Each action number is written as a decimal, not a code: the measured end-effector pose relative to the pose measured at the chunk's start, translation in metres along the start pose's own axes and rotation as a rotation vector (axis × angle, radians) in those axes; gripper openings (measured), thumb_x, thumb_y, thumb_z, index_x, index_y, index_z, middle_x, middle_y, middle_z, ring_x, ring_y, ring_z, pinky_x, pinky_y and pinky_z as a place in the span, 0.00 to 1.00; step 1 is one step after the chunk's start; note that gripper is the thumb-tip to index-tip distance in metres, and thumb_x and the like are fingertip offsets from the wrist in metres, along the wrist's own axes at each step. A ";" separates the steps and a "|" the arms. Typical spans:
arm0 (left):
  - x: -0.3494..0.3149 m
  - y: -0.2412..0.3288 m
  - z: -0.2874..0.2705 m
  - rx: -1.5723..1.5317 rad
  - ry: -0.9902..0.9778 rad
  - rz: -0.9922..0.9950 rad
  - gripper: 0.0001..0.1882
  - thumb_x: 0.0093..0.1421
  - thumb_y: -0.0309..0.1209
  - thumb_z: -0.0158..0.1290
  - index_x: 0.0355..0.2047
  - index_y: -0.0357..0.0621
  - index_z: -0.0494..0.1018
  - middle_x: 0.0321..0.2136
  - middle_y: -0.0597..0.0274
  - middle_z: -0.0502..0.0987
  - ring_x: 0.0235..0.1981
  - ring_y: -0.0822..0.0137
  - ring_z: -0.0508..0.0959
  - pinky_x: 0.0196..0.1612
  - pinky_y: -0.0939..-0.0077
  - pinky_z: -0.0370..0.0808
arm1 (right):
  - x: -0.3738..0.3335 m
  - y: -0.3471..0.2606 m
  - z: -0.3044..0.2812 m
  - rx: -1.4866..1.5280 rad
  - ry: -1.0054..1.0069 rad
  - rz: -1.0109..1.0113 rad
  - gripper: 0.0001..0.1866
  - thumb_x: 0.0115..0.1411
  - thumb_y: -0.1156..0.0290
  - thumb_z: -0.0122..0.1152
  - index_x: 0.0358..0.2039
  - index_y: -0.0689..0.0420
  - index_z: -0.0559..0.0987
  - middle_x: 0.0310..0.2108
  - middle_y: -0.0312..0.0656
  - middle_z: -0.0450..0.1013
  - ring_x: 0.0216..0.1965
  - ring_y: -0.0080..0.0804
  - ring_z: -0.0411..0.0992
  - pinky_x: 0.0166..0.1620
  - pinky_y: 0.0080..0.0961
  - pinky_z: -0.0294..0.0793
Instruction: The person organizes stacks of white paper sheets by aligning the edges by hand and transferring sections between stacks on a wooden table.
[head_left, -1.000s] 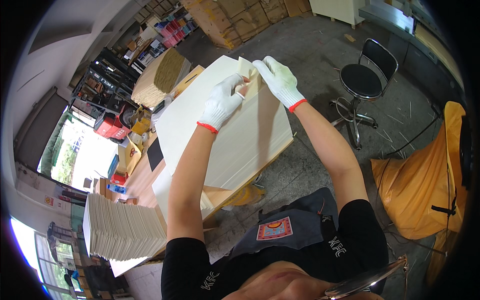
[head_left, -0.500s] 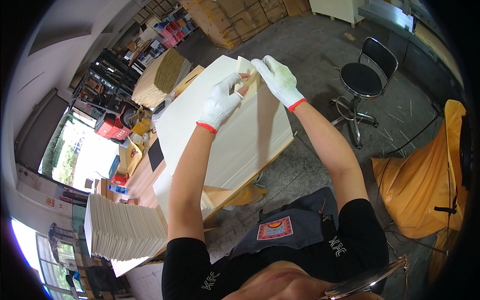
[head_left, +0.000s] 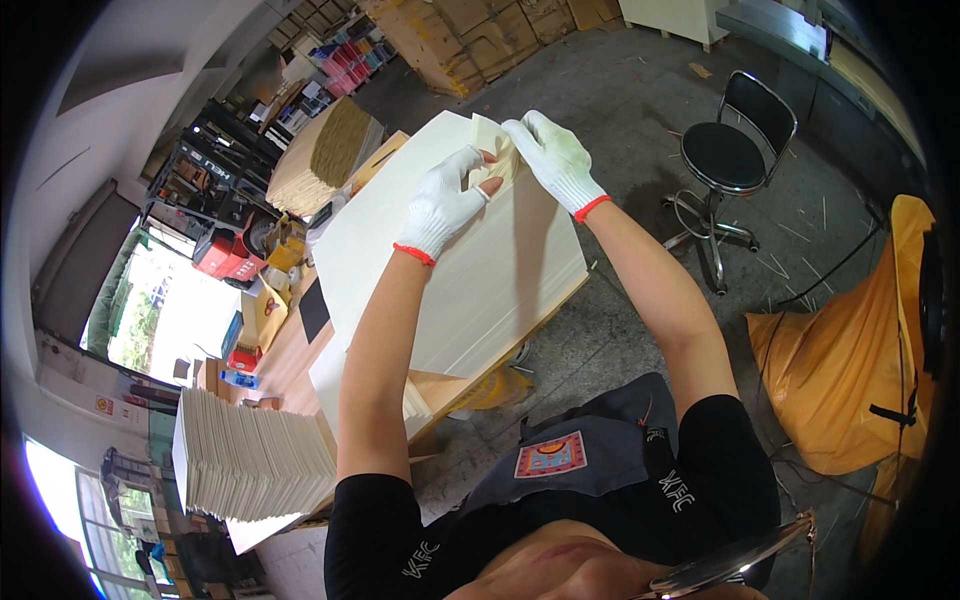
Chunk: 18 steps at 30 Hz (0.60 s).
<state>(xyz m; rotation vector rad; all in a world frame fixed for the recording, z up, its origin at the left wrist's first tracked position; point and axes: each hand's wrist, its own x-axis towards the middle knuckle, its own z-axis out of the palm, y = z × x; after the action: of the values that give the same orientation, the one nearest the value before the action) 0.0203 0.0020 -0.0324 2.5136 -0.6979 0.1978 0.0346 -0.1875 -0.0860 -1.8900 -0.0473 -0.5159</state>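
A thick stack of large white sheets (head_left: 400,270) lies on the wooden table. At its far right corner, some sheet corners (head_left: 508,160) are bent up and fanned. My left hand (head_left: 445,203), in a white glove with a red cuff, rests over the stack beside these corners. Its bare thumb tip and forefinger tip are apart. My right hand (head_left: 553,158), gloved the same way, has its fingers closed along the outer edge of the raised corners. The back of the glove hides its fingertips.
At the near left stands another stack of white sheets (head_left: 250,450). Scissors (head_left: 270,308) and a dark flat piece (head_left: 314,308) lie on the table (head_left: 290,350). Farther off are a rolled stack (head_left: 320,155), a black chair (head_left: 722,158) and an orange sack (head_left: 830,390).
My left thumb and forefinger have spread slightly and moved a little off the bent sheet corners. My right hand has shifted only slightly, staying at the corner.
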 end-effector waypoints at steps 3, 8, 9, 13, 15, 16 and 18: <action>-0.003 0.003 -0.001 -0.045 0.006 -0.009 0.17 0.63 0.37 0.56 0.51 0.46 0.76 0.47 0.50 0.81 0.48 0.52 0.80 0.52 0.65 0.74 | -0.001 0.000 0.000 0.046 -0.001 -0.023 0.27 0.66 0.39 0.48 0.33 0.54 0.74 0.27 0.46 0.73 0.32 0.44 0.72 0.40 0.36 0.70; -0.003 0.002 0.004 -0.076 0.106 0.124 0.15 0.68 0.33 0.46 0.51 0.46 0.75 0.47 0.49 0.81 0.49 0.52 0.80 0.53 0.66 0.74 | 0.000 -0.002 -0.001 -0.033 -0.013 -0.006 0.26 0.65 0.39 0.49 0.34 0.53 0.75 0.27 0.46 0.74 0.32 0.46 0.74 0.40 0.38 0.70; -0.002 0.002 0.003 -0.046 0.060 0.090 0.15 0.67 0.34 0.48 0.52 0.46 0.75 0.46 0.51 0.81 0.45 0.56 0.80 0.51 0.67 0.74 | 0.001 -0.001 0.000 -0.030 -0.003 0.000 0.26 0.65 0.39 0.49 0.34 0.53 0.75 0.27 0.46 0.74 0.32 0.46 0.74 0.40 0.38 0.70; -0.002 0.003 -0.001 0.050 -0.020 0.035 0.17 0.64 0.36 0.57 0.52 0.45 0.75 0.43 0.55 0.81 0.40 0.65 0.79 0.47 0.69 0.75 | -0.001 -0.001 0.001 0.000 0.015 -0.016 0.26 0.65 0.40 0.49 0.35 0.53 0.75 0.26 0.47 0.74 0.32 0.47 0.75 0.39 0.38 0.70; -0.001 -0.002 0.001 0.045 -0.009 0.034 0.19 0.61 0.36 0.61 0.52 0.46 0.75 0.43 0.56 0.82 0.40 0.64 0.80 0.48 0.69 0.75 | -0.001 0.000 0.003 0.002 0.017 -0.018 0.26 0.65 0.40 0.49 0.35 0.53 0.75 0.26 0.47 0.74 0.32 0.47 0.75 0.39 0.38 0.70; 0.001 -0.008 0.004 0.021 -0.003 0.026 0.20 0.60 0.36 0.62 0.51 0.46 0.75 0.43 0.56 0.82 0.40 0.64 0.80 0.47 0.69 0.75 | -0.001 0.000 0.003 0.004 0.017 -0.019 0.26 0.65 0.40 0.49 0.35 0.53 0.75 0.26 0.47 0.74 0.32 0.47 0.75 0.39 0.38 0.70; 0.002 -0.007 0.004 0.009 0.003 0.027 0.21 0.59 0.36 0.63 0.52 0.46 0.75 0.43 0.55 0.82 0.40 0.63 0.80 0.48 0.69 0.75 | 0.000 0.002 0.003 0.005 0.019 -0.019 0.26 0.65 0.40 0.49 0.35 0.53 0.75 0.26 0.48 0.74 0.32 0.47 0.75 0.38 0.38 0.70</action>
<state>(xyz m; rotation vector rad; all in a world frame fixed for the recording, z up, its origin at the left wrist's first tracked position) 0.0262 0.0044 -0.0382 2.5128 -0.7316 0.2142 0.0365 -0.1858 -0.0888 -1.8809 -0.0540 -0.5467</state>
